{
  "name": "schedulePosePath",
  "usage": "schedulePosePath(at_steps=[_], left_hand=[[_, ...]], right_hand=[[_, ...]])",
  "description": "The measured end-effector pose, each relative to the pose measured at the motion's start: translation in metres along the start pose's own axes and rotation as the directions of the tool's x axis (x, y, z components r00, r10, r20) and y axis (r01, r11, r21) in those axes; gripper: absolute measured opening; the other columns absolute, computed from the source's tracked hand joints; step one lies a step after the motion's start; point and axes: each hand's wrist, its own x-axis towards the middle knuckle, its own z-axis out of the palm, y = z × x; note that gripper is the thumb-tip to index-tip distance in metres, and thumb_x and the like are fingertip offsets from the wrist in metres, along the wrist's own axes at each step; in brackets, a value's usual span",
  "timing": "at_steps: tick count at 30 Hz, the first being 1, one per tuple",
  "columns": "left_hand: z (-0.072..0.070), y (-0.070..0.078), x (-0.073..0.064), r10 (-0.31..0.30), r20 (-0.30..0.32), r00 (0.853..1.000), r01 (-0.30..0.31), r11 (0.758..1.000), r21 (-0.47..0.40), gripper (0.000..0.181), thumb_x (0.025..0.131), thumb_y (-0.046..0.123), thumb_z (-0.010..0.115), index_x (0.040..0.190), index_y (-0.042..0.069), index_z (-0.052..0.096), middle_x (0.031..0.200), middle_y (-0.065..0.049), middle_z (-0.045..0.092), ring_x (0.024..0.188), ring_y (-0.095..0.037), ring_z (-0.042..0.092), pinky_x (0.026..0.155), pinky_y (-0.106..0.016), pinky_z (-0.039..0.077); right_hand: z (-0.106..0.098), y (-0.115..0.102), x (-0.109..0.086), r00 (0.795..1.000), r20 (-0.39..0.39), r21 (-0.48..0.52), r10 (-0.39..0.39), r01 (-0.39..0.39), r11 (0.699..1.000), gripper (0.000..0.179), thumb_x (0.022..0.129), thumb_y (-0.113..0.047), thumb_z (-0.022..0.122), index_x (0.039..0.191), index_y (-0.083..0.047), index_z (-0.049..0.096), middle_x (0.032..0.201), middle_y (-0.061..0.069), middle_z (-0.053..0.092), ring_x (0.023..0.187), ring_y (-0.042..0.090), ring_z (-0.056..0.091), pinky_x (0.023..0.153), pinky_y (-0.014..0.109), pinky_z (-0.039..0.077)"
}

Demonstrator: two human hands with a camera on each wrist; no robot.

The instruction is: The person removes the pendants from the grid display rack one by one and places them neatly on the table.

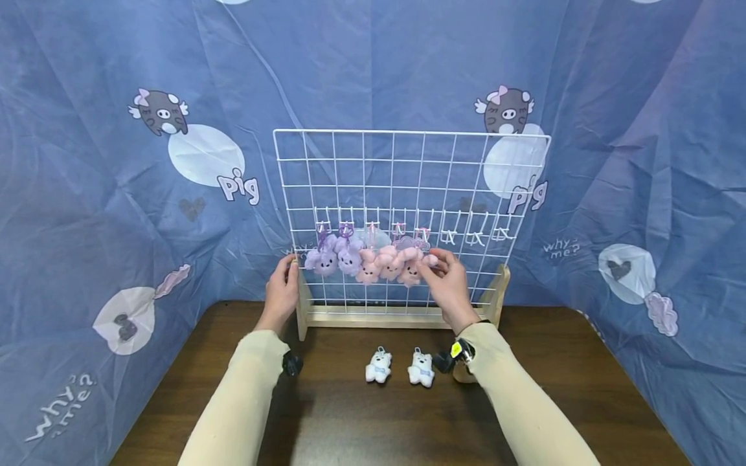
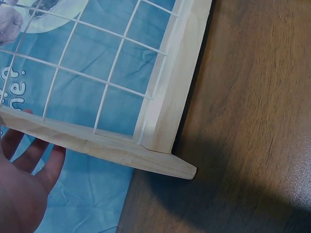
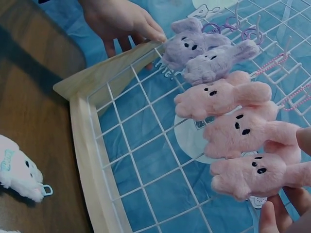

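A white wire grid [image 1: 379, 145] stands in a wooden base [image 1: 373, 319] and bears a row of small plush keychains on hooks. Two purple plush toys [image 1: 326, 264] hang at the left, with three pink ones beside them. My right hand [image 1: 449, 285] holds the rightmost pink plush keychain [image 3: 262, 170], thumb on one side and fingers beneath it. At the grid's left end, my left hand [image 1: 281, 291] grips the wooden side post [image 2: 87, 143]. Its fingers [image 2: 51, 162] reach behind the post, while the thumb lies near the top end in the right wrist view.
Two white plush bear keychains, a left one [image 1: 379, 367] and a right one [image 1: 421, 369], lie on the brown table [image 1: 361, 421] before the base. Three bare hooks [image 1: 474, 238] project right of the pink toys. Blue printed cloth [image 1: 373, 65] hangs behind and at both sides.
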Motion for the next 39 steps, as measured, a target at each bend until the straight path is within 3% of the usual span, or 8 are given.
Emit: schedulePosePath(at_steps=[9, 14, 18, 22, 30, 39], left_hand=[[0.001, -0.0006, 0.0007, 0.007, -0.002, 1.0, -0.007, 1.0, 0.007, 0.043, 0.115, 0.031, 0.04, 0.151, 0.01, 0.051, 0.134, -0.024, 0.063, 0.119, -0.038, 0.059, 0.103, -0.055, 0.044], [0.0012, -0.0004, 0.0006, 0.009, -0.002, 1.0, -0.009, 1.0, 0.002, 0.042, 0.115, 0.03, 0.041, 0.15, 0.01, 0.052, 0.133, -0.024, 0.064, 0.119, -0.038, 0.059, 0.103, -0.055, 0.044], [0.0014, -0.0011, 0.0011, 0.01, -0.002, 1.0, -0.01, 1.0, 0.001, 0.042, 0.115, 0.03, 0.041, 0.15, 0.01, 0.052, 0.134, -0.023, 0.063, 0.12, -0.038, 0.059, 0.104, -0.055, 0.044], [0.0016, -0.0016, 0.0011, 0.004, -0.001, 1.0, -0.004, 1.0, 0.0, 0.042, 0.115, 0.03, 0.04, 0.151, 0.01, 0.052, 0.134, -0.023, 0.063, 0.119, -0.037, 0.058, 0.103, -0.054, 0.045], [0.0009, -0.0018, -0.0001, -0.01, 0.008, 1.0, 0.01, 1.0, -0.002, 0.043, 0.116, 0.032, 0.04, 0.152, 0.011, 0.051, 0.13, -0.023, 0.063, 0.115, -0.037, 0.058, 0.099, -0.053, 0.045], [0.0012, -0.001, 0.0004, -0.014, 0.006, 1.0, 0.014, 1.0, -0.002, 0.043, 0.116, 0.031, 0.04, 0.152, 0.011, 0.051, 0.13, -0.023, 0.063, 0.116, -0.037, 0.058, 0.1, -0.053, 0.045]], right_hand=[[-0.0017, -0.0034, 0.0035, 0.998, 0.06, -0.088, 0.008, -0.002, 0.996, 0.042, 0.108, -0.025, 0.061, 0.146, -0.005, 0.06, 0.136, 0.02, 0.062, 0.118, 0.027, 0.059, 0.092, 0.031, 0.048], [-0.0014, -0.0049, 0.0061, 0.994, 0.1, -0.065, 0.034, -0.028, 0.998, 0.041, 0.11, -0.024, 0.058, 0.147, -0.007, 0.059, 0.132, 0.021, 0.063, 0.118, 0.028, 0.058, 0.102, 0.043, 0.048], [-0.0015, -0.0076, 0.0068, 0.993, 0.112, -0.046, 0.04, -0.035, 0.998, 0.039, 0.11, -0.024, 0.057, 0.144, -0.005, 0.06, 0.138, 0.02, 0.061, 0.124, 0.028, 0.056, 0.108, 0.048, 0.045], [-0.0021, -0.0082, 0.0079, 0.993, 0.114, -0.058, 0.033, -0.027, 0.998, 0.037, 0.109, -0.025, 0.058, 0.138, -0.003, 0.063, 0.14, 0.018, 0.061, 0.125, 0.026, 0.055, 0.104, 0.039, 0.046], [-0.0032, -0.0068, 0.0059, 0.993, 0.117, -0.06, -0.018, 0.025, 0.998, 0.029, 0.106, -0.026, 0.065, 0.121, -0.001, 0.069, 0.122, 0.015, 0.067, 0.108, 0.02, 0.061, 0.083, 0.024, 0.051], [0.0003, -0.0066, 0.0021, 0.994, 0.093, -0.054, -0.066, 0.071, 0.996, 0.029, 0.104, -0.02, 0.068, 0.12, 0.003, 0.073, 0.121, 0.02, 0.07, 0.101, 0.017, 0.062, 0.077, 0.017, 0.052]])
